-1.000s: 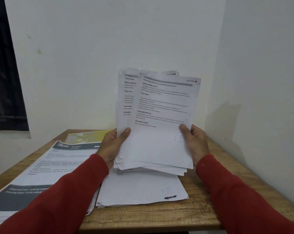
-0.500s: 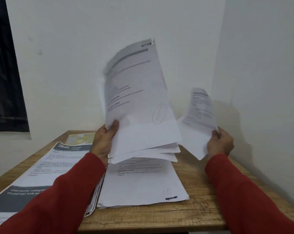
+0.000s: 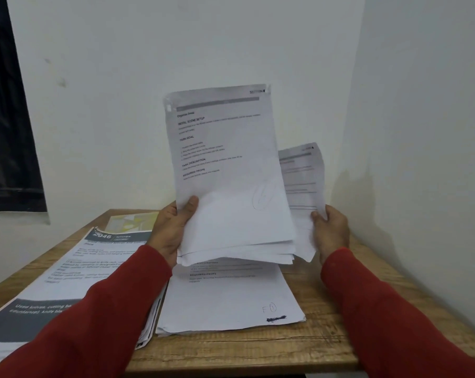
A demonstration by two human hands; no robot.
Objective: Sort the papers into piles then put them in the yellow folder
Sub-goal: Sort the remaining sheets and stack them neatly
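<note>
Head view, looking forward and down at a wooden table [image 3: 326, 347] set into a corner of white walls [image 3: 149, 64]. Left hand [image 3: 172, 230], in a red sleeve [image 3: 94, 317], grips a thick stack of white printed sheets [image 3: 231, 186] by its lower left edge, thumb on the front page, fingers behind. Stack held upright above the table, tilted slightly; top page shows headings "INITIAL SCENE SETUP", "TASK GOAL", "TASK DESCRIPTION", "REQUIRED PROPS" and a faint pen circle low on the right. Right hand [image 3: 330, 231] pinches a single white printed sheet [image 3: 303, 192] at its lower right edge, thumb on the front. This sheet stands upright just beside and partly behind the right edge of the stack; whether the two touch cannot be told.

On the table, directly below the held stack: flat pile of white pages [image 3: 231, 298], top sheet with "REQUIRED PROPS" text near its far end and handwritten "F 1" over a black scribble near its front right corner. To its left, just beside it: second pile topped by a printed page with a dark grey header and footer band [image 3: 75, 271], header reading "KITCHEN"; the left forearm crosses over it. Yellow folder [image 3: 130, 222] lies flat at the far left of the table, beyond the second pile and partly covered by it.

Dark window frame [image 3: 10, 132] at the left edge
</note>
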